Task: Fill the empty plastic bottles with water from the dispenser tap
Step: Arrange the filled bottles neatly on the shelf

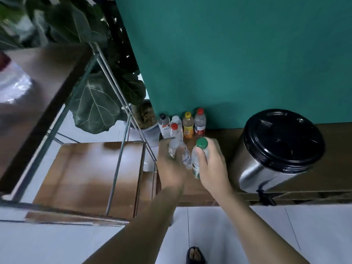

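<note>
Near frame centre, two clear plastic bottles held just above a brown shelf. Green-cap bottle [198, 159], upright and slightly tilted, gripped round the neck and shoulder by the right hand [211, 164]; green label low on its body. Just left of it, touching or nearly so, red-cap bottle [178, 141], clear with a pale label, leaning, gripped by the left hand [171, 164]. Behind them, a little higher in frame against the teal wall, four more standing upright in a tight cluster: black-cap bottle [163, 123], white-cap bottle [176, 120], yellow-cap bottle [188, 125] with orange tint, second red-cap bottle [200, 121]. Right of centre, steel dispenser [266, 161] with black lid, black tap [264, 198] at its lower front edge.
</note>
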`<state>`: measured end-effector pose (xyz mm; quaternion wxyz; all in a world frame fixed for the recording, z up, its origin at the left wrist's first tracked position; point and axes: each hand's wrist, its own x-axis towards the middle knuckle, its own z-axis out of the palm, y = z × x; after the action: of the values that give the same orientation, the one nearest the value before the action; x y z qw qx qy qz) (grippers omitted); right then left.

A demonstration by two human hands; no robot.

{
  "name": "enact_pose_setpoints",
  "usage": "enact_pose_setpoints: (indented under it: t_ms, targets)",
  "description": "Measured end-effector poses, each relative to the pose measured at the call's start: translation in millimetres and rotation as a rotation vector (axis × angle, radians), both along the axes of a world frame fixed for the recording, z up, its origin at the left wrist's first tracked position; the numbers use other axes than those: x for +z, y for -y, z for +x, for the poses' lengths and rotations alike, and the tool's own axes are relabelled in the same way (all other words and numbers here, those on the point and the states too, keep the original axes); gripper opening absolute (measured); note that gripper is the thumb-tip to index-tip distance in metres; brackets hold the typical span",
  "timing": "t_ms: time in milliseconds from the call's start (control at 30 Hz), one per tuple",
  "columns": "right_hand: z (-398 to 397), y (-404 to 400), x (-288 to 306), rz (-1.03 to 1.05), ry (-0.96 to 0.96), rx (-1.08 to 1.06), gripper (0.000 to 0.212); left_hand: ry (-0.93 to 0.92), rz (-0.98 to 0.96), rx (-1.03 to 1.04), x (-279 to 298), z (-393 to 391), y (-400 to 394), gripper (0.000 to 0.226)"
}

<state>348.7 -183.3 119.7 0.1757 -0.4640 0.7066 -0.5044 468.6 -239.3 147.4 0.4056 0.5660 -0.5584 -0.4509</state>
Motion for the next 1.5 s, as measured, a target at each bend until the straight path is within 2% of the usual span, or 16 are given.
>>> enact_pose_setpoints:
  t_ms: [133,333,467,667,767,867,1067,1333,1500]
  targets:
    - [37.9,-47.4,57.2,-0.047,-0.056,0.003,0.027,-0.101,-0.089,-0.147,52.2,30.5,-48.2,0.008]
    - [111.4,-126.3,139.9,-0.117,-0.089,-0.029,0.020,-0.181,-0.222,-0.355,128.4,112.0,-114.4,0.010]
    - [168.6,-164.9,169.2,-0.131,-0.125,-0.015,0.021,-0.191,-0.218,-0.462,165.8,179.4,-139.3,0.016]
    - [255.7,-174.6,184.8,-0.133,-0.142,0.091,0.020,-0.162,-0.219,-0.538,181.3,276.3,-132.8,0.013]
    - [294.2,-164.4,184.0,-0.117,-0.118,0.144,0.012,-0.162,-0.216,-0.532,179.5,325.8,-123.8,0.012]
    - [331.0,-146.0,179.2,-0.069,-0.082,0.224,0.013,-0.182,-0.175,-0.462,171.3,372.5,-111.0,0.014]
    - [388.0,-74.1,155.4,0.010,0.130,0.307,0.014,-0.180,-0.093,-0.269,144.4,433.8,-62.7,0.017]
    - [413.6,41.4,119.7,-0.050,0.248,0.333,0.025,-0.112,-0.214,-0.108,97.5,441.5,43.2,0.013]
    - [409.1,103.8,91.0,-0.130,0.269,0.322,0.023,-0.040,-0.298,-0.055,74.5,427.5,100.5,0.021]
